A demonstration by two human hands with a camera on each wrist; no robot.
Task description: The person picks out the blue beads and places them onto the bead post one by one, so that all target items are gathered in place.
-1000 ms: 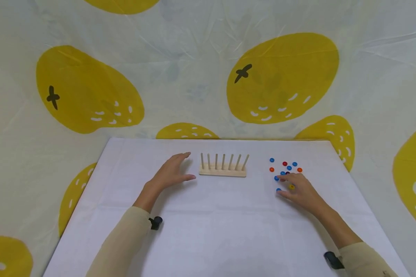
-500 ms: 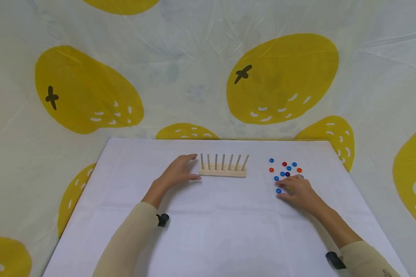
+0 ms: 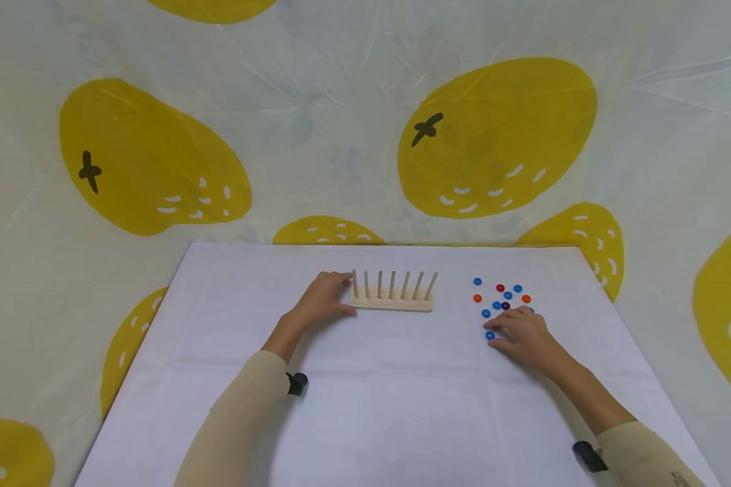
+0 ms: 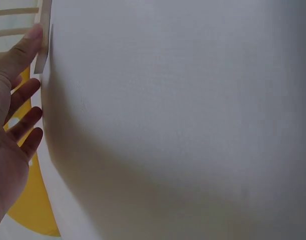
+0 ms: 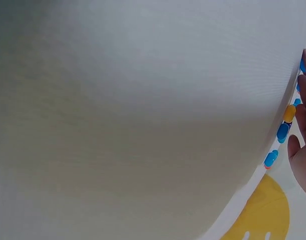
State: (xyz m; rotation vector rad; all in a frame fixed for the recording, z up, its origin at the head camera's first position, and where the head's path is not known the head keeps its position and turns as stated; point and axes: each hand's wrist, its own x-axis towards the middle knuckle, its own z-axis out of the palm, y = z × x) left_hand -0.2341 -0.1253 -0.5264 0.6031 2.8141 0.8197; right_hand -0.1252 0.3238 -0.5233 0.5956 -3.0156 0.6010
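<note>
- Rack [image 3: 391, 306] of pale wood: sits on the white surface [image 3: 402, 412], runs its long axis left to right, carries seven bare pegs [image 3: 380, 284] in a row.
- Key relation, by judgement: near blue bead [image 3: 490, 335] well to the right of the rack and closer to the person than its front edge, lying right at the opening between thumb and index finger of the right hand [image 3: 526, 337]. Looks round from above, so offers no long axis to match.
- Right hand by far the nearer to this bead; left hand [image 3: 321, 299] away at the rack's left end.
- Right grip: thumb and fingertips apart, one on either side of the bead; cannot tell whether either touches.
- Right hand's pose: low over the surface, to the right of the rack, fingers pointing leftward towards it, forearm slanting back to the near right.
- Other beads [image 3: 501, 288] in red, orange, blue and dark purple, scattered to the right of the rack, mostly beyond the right hand; yellow bead [image 5: 290, 113] partly hidden by it in the head view.
- Left grip: spread wide around the rack's left end, index finger by the first peg, thumb at the near corner; cannot tell how firm any contact is.
</note>
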